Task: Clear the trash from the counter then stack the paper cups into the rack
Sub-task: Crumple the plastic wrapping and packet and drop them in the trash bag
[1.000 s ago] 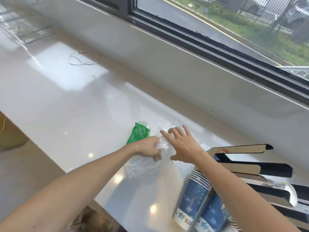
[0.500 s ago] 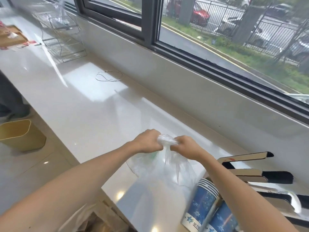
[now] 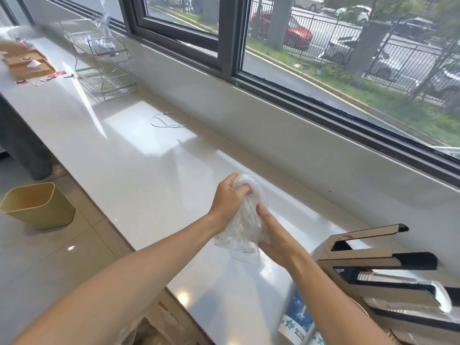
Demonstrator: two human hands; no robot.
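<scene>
Since a moment ago we've scrunched the clear plastic bag (image 3: pixel 245 220) tighter, left hand (image 3: pixel 230 195) and right hand (image 3: pixel 270 235) both clenched on it; binning it and racking the paper cups (image 3: pixel 296 317) remain.

Above the white counter (image 3: pixel 129 170), the left hand (image 3: pixel 230 197) grips the top of a crumpled clear plastic bag (image 3: pixel 245 227) while the right hand (image 3: pixel 272 239) clutches its lower part.
</scene>
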